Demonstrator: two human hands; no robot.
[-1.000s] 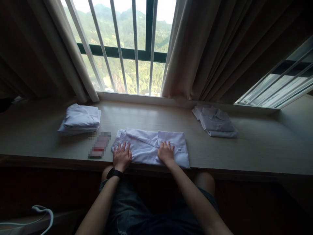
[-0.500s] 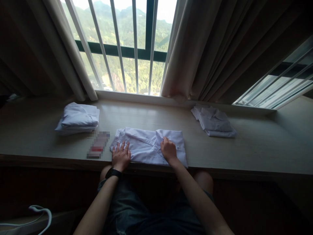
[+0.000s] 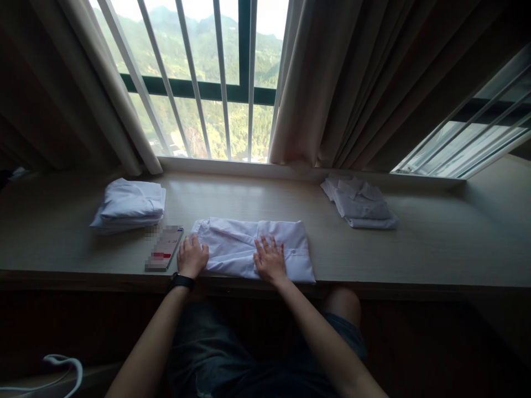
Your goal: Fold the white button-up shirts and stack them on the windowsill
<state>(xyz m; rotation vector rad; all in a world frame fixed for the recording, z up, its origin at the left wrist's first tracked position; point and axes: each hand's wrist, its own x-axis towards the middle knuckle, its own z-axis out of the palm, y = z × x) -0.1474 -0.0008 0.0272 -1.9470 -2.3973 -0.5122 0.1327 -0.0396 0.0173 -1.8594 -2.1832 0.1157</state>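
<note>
Folded white garment [image 3: 232, 235] on desk [image 3: 423, 257]; right hand [image 3: 270, 262] flat atop it.

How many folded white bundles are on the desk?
3: a middle bundle at the near edge of the desk, a left bundle and a right bundle both farther back. Further pieces may be hidden within them.

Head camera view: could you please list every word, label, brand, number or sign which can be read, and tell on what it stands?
No text can be read with certainty.
Phone-like device: small dark marks, too blurred and pixelated to read.
White folded garment under the hands: no lettering visible.
Black wristband: no readable text.
</note>
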